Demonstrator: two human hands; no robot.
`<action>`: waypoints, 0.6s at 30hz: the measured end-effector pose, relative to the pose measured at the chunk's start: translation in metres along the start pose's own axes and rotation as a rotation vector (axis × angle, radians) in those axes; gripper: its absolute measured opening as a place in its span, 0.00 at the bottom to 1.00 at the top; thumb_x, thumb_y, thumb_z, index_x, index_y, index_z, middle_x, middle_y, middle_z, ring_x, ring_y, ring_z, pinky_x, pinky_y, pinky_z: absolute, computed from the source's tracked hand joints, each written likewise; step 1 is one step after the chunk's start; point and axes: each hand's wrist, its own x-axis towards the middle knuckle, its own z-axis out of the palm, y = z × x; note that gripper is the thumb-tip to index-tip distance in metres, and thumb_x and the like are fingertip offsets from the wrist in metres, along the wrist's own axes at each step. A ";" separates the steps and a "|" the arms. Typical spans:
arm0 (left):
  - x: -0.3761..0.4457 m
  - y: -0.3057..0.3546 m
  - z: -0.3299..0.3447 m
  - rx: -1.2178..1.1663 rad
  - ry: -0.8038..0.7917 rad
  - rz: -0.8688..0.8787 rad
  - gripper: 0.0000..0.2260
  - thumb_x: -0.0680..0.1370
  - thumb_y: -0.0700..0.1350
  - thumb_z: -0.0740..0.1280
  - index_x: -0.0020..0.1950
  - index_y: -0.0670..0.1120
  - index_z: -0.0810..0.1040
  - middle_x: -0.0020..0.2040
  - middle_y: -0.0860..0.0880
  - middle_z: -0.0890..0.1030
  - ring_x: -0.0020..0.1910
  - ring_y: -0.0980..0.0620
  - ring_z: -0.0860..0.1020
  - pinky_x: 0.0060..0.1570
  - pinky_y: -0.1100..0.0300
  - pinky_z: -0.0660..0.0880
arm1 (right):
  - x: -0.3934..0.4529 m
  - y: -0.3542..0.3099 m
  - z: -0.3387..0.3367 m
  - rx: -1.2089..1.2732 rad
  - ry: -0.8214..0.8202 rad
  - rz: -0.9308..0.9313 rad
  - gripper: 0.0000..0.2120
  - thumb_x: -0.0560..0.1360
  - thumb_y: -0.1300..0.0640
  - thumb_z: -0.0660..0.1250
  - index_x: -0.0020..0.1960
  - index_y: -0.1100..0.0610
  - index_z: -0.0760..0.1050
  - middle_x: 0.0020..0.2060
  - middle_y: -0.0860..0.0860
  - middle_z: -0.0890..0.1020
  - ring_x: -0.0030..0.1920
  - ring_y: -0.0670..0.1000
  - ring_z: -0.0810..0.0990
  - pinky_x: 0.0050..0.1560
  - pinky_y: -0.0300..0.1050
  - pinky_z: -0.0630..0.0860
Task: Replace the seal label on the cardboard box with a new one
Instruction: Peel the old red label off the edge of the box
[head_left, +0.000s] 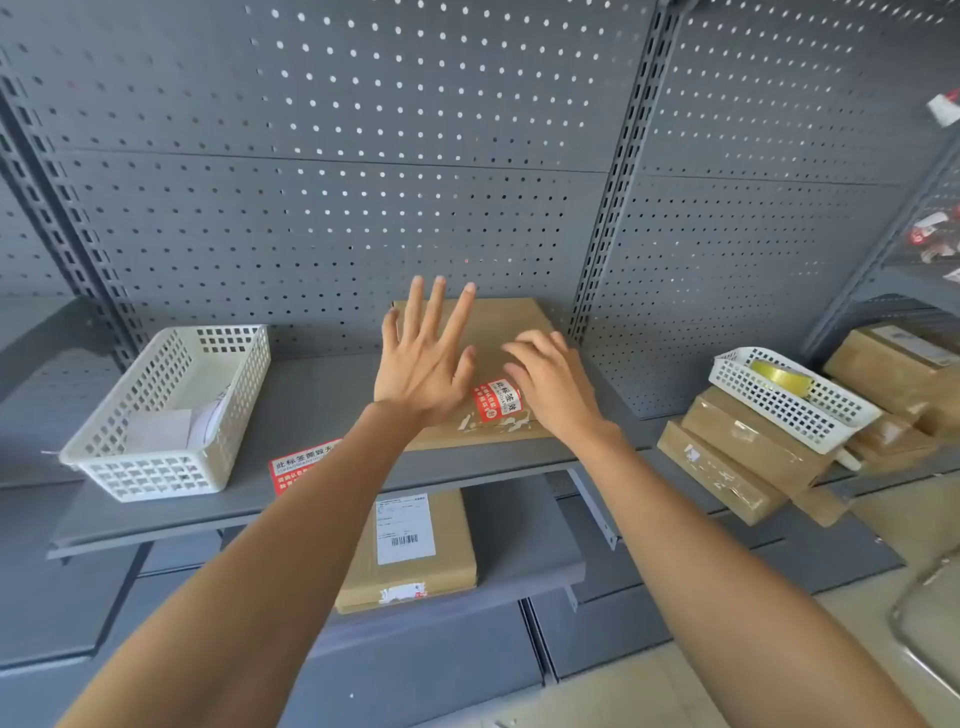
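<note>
A flat cardboard box (511, 322) lies on the grey shelf (311, 415), against the pegboard. A red seal label (496, 399) is stuck near its front edge, with white torn label scraps (493, 423) just below it. My left hand (423, 358) hovers over the box's left part, fingers spread, holding nothing. My right hand (550, 382) rests on the box with curled fingers, its fingertips touching the red label's right edge. Another red label (298, 465) lies on the shelf by my left forearm, partly hidden.
A white basket (166, 410) with paper pieces stands at the left of the shelf. At right, a second white basket (789, 397) holding a tape roll sits on stacked boxes (748, 457). On the lower shelf lies a box with a shipping label (410, 551).
</note>
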 end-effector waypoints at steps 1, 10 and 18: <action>0.000 0.000 -0.002 0.002 -0.011 -0.008 0.31 0.82 0.57 0.48 0.83 0.52 0.44 0.83 0.41 0.53 0.82 0.38 0.47 0.73 0.35 0.56 | -0.001 0.000 0.000 0.009 0.006 -0.007 0.13 0.80 0.53 0.67 0.62 0.56 0.80 0.57 0.50 0.79 0.56 0.56 0.75 0.56 0.56 0.76; -0.028 -0.003 0.013 -0.026 0.077 0.091 0.18 0.77 0.53 0.59 0.62 0.48 0.80 0.59 0.49 0.83 0.61 0.43 0.77 0.58 0.46 0.69 | -0.013 -0.010 -0.012 0.111 -0.020 0.009 0.09 0.80 0.54 0.67 0.53 0.56 0.85 0.49 0.48 0.81 0.52 0.54 0.75 0.50 0.47 0.73; -0.033 0.007 0.018 -0.114 0.168 0.144 0.08 0.73 0.44 0.67 0.45 0.46 0.86 0.47 0.50 0.86 0.45 0.43 0.81 0.44 0.50 0.75 | -0.014 -0.013 -0.015 0.123 -0.062 0.060 0.12 0.80 0.53 0.67 0.58 0.56 0.84 0.52 0.48 0.82 0.55 0.53 0.75 0.55 0.50 0.73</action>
